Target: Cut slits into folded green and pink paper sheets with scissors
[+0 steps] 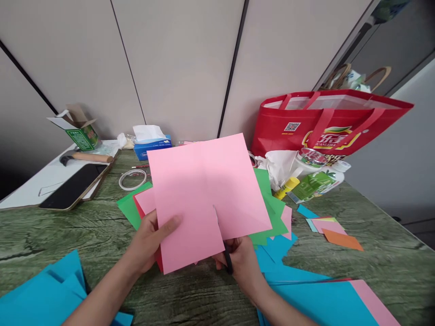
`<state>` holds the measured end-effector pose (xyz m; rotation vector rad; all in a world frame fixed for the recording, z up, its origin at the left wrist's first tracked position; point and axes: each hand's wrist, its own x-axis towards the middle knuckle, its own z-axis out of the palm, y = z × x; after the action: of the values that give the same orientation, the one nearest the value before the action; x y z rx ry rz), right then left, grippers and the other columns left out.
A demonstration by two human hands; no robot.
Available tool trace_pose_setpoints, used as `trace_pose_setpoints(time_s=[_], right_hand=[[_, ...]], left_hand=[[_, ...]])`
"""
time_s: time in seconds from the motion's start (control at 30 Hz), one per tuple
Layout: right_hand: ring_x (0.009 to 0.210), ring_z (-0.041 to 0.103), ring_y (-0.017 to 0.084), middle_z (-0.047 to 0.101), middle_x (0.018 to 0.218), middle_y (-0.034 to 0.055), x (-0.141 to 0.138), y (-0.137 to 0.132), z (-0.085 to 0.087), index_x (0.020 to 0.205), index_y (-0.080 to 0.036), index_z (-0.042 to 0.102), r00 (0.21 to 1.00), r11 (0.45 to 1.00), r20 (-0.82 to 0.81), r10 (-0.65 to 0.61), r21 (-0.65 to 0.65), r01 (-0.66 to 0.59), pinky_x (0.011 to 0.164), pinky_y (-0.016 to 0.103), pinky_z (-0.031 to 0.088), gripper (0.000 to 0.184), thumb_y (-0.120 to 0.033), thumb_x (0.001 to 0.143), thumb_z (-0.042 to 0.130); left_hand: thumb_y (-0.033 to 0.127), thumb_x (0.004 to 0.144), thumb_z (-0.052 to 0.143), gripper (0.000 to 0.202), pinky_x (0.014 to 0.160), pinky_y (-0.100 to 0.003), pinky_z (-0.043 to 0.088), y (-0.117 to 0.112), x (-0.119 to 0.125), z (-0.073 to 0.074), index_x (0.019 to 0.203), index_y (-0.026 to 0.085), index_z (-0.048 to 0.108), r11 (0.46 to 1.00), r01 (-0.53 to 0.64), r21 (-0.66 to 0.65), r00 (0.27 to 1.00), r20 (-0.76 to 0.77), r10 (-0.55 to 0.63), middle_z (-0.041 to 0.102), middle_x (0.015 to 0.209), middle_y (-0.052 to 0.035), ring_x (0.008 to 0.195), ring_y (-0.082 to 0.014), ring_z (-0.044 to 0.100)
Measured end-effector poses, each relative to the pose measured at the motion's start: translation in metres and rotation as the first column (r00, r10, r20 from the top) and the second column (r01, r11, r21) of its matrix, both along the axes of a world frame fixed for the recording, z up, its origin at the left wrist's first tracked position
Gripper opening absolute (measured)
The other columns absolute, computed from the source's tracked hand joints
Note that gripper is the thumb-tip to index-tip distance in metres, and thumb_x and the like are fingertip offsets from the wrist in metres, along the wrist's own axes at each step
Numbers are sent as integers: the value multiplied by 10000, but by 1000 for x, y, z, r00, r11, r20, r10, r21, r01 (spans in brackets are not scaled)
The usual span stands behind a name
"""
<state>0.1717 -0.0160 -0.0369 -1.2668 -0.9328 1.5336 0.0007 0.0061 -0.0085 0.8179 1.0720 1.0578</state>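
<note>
A pink sheet of paper (197, 181) is held up above the table, with a cut running from its lower edge toward the middle. My left hand (149, 237) pinches its left side, thumb on the front and fingers behind. In my right hand (239, 260) are black-handled scissors (227, 259), gripped below the sheet; one blade shows in the cut and the rest is hidden by paper. Behind and beneath lie green sheets (272, 213) and a red sheet edge (159, 259). Blue sheets (277, 251) rest near my right hand.
Blue paper (44, 294) lies front left, with more blue sheets (316, 299) front right. Paper scraps (340, 235) sit at right. Behind are a tape roll (132, 179), phone (76, 185), hammer (88, 156), tissue box (152, 147), glue stick (287, 187) and red bag (326, 122).
</note>
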Motion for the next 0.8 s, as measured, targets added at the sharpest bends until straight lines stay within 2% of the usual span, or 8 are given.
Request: trace_pose_setpoints(time_s=[0.13,0.2,0.3,0.4,0.5,0.63,0.7,0.8], right_hand=[[342,390,73,473,379,-61,2,0,-6,509,-163,507,997,997,-26,71,30,-70,350,200,311,145,-187,508,650],[377,425,74,512,443,-58,5,-1,-11,655,-157,541,982,986,-93,162,64,-156,384,192,329,195,-242,555,686],[416,475,72,553,506,-54,8,-2,-18,847,-160,509,933,954,-196,301,75,-291,436,185,355,325,-290,619,700],[392,478,63,541,489,-60,10,-3,-19,788,-165,468,903,938,-256,345,83,-335,463,202,402,294,-305,656,690],[367,455,52,535,490,-69,12,-1,-16,866,-166,475,878,929,-303,370,133,-346,499,248,453,303,-301,684,677],[395,469,62,551,527,-67,16,2,-15,1199,-197,368,846,904,-318,428,165,-395,539,280,456,582,-263,705,669],[428,490,75,567,547,-55,17,3,-16,1250,-207,330,845,894,-294,446,183,-409,533,264,433,643,-259,707,669],[494,513,93,578,570,-39,17,3,-18,1241,-199,360,866,896,-244,436,209,-392,519,231,390,635,-259,696,681]], left_hand=[[360,617,700,239,416,-209,455,0,1,-1,697,142,642,996,-81,-25,996,-33,80,676,623,-27,494,-130,573],[358,584,723,254,404,-198,444,2,0,-2,682,136,648,988,-153,-3,987,-48,152,671,611,-18,484,-120,561],[337,532,757,268,414,-191,450,5,-3,-1,679,137,659,968,-252,23,967,-44,253,670,609,-3,493,-112,557],[322,511,771,267,426,-194,465,8,-7,3,667,134,662,955,-296,17,955,-26,297,679,617,-6,505,-115,566],[308,522,768,256,427,-200,471,10,-10,5,669,128,661,958,-286,-12,958,-12,286,688,636,-20,509,-124,578],[296,557,751,247,434,-215,476,10,-12,5,702,119,660,974,-217,-73,976,5,218,693,652,-44,516,-142,593],[298,569,743,247,442,-225,480,10,-12,5,719,121,659,977,-194,-88,980,17,197,693,656,-49,519,-149,597],[302,581,735,238,441,-232,478,8,-11,6,719,126,654,981,-168,-96,985,14,170,692,658,-52,513,-153,596]])
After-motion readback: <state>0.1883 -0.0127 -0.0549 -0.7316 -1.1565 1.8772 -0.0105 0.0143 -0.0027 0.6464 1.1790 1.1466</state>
